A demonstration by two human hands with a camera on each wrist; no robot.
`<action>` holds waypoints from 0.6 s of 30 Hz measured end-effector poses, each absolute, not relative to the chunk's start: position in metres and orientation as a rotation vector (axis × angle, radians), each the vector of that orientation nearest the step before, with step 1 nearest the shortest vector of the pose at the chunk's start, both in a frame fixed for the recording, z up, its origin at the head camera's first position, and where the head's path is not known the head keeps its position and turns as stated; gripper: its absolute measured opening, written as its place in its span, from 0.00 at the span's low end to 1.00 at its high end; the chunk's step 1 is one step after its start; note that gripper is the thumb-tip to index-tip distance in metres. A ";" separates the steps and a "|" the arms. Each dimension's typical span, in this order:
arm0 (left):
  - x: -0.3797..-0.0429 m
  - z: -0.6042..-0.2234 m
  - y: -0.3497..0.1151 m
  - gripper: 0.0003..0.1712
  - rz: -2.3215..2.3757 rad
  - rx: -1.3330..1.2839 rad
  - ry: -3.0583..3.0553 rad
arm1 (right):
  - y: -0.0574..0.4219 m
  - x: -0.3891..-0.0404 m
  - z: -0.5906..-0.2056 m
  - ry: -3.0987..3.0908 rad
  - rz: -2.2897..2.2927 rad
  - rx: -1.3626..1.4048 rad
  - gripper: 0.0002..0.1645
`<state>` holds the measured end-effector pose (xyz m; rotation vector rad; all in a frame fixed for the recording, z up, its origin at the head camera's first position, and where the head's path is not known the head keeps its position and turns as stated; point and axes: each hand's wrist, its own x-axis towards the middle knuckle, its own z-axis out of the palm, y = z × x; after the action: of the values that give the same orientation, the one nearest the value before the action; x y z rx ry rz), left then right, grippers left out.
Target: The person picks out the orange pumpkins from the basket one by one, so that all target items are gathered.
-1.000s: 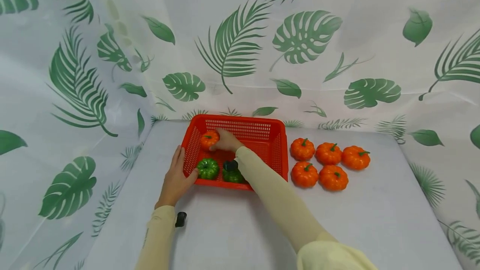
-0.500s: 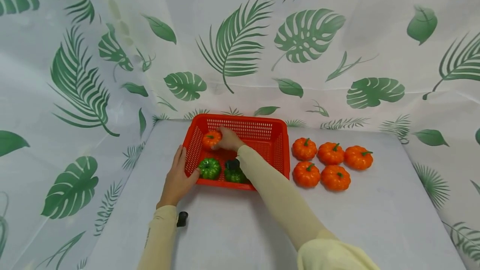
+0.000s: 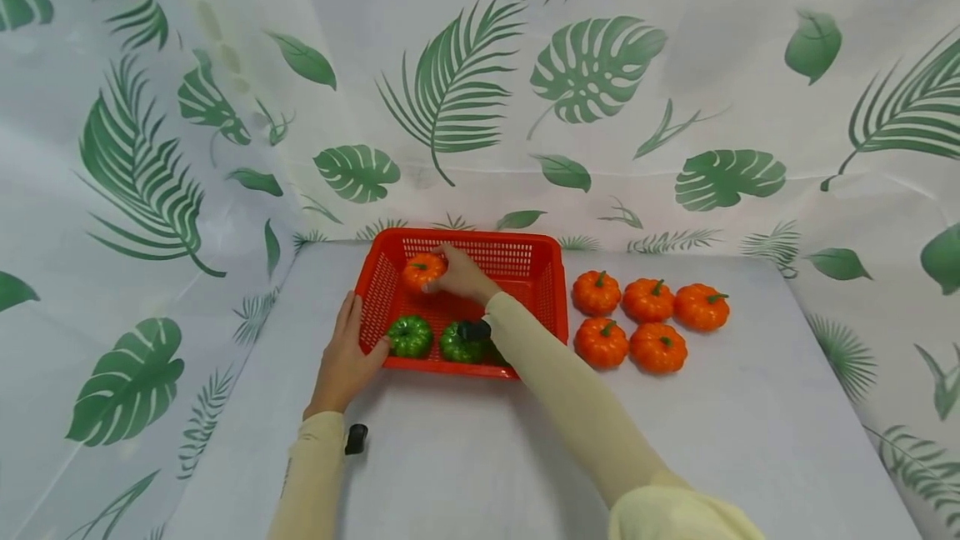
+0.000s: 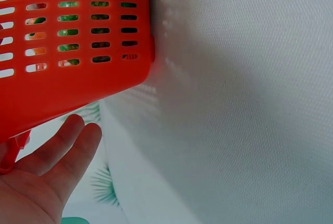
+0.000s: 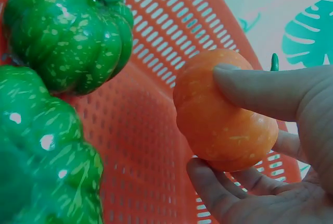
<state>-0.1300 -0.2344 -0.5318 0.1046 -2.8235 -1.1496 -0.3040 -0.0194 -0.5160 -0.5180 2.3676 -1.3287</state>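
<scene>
My right hand (image 3: 461, 275) grips a small orange pumpkin (image 5: 223, 109) inside the red plastic basket (image 3: 558, 273). In the right wrist view the thumb lies across its side, with the fingers beneath. Along the basket's front wall sit green pumpkins (image 3: 410, 337), partly covered by the right forearm; two of them loom large in the right wrist view. My left hand (image 3: 348, 365) rests at the basket's front left corner, thumb over the rim, fingers along the left side. The left wrist view shows those fingers (image 4: 78, 151) fairly straight beside the slotted wall; the thumb is hidden there.
Several more orange pumpkins (image 3: 648, 301) stand in two rows on the white table (image 3: 450, 457), just right of the basket. Behind and to the left hangs a white curtain (image 3: 480, 207) with green leaf prints.
The right hand and its orange pumpkin have risen slightly and shifted right within the basket. More of the green pumpkins shows beside the right wrist. The left hand stays at the corner.
</scene>
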 end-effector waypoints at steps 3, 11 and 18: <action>-0.129 -0.531 -0.235 0.53 -1.146 0.111 -2.829 | -0.015 -0.298 -0.512 2.368 -1.350 -0.521 0.46; -0.131 -0.531 -0.234 0.52 -1.129 0.106 -2.840 | 0.001 -0.286 -0.498 2.344 -1.462 -0.527 0.45; -0.129 -0.530 -0.235 0.52 -1.131 0.102 -2.842 | 0.016 -0.281 -0.494 2.375 -1.474 -0.488 0.44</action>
<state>-0.1291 -0.2346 -0.5301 0.1022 -2.8419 -1.1307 -0.2812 0.0163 -0.4944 -0.4877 2.3747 -1.4740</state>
